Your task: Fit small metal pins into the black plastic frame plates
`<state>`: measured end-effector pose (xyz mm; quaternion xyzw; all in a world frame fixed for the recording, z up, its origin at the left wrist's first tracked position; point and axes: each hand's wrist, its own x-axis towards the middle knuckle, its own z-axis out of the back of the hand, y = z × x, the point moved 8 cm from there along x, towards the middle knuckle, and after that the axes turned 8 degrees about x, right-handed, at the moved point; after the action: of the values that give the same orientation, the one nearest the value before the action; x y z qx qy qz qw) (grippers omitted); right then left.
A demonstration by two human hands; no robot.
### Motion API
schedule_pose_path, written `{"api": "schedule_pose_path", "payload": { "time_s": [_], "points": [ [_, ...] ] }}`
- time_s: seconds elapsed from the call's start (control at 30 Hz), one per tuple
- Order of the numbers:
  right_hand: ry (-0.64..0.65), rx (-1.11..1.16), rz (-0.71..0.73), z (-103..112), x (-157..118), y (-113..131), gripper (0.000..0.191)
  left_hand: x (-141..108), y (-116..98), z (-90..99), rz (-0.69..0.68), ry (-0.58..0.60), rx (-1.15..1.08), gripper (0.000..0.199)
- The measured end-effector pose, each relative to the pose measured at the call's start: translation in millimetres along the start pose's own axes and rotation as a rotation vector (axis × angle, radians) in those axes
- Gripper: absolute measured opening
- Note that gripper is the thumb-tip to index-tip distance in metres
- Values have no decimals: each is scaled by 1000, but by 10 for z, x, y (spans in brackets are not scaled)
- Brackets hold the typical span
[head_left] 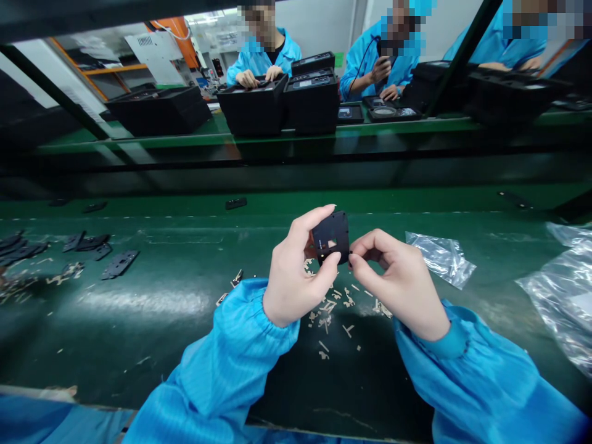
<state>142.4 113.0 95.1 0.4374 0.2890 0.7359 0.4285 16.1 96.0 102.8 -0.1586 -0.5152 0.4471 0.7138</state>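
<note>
A thin black plastic cover with a small rectangular cut-out is held up by my left hand, thumb on its face and fingers round its edge. My right hand is at the cover's lower right corner, thumb and forefinger pinched together. A tiny dark bit shows at those fingertips; I cannot make out what it is or whether it is part of the cover. Below both hands, many small beige scraps lie scattered over the green tabletop.
Black plastic parts lie in a loose group on the left. Clear plastic bags rest on the right. Beyond a raised ledge stand black bins, with several people in blue workwear behind them.
</note>
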Motion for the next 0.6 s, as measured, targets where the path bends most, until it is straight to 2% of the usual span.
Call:
{"api": "schedule_pose_path", "payload": {
  "time_s": [0.43,0.6],
  "points": [
    [-22,-72,81,-4,-11,71,12,-21,2,7,2,-7,-35,56],
    [-12,-122,165,30,-46,202,12,7,72,-12,98,36,-186,52]
  ]
}}
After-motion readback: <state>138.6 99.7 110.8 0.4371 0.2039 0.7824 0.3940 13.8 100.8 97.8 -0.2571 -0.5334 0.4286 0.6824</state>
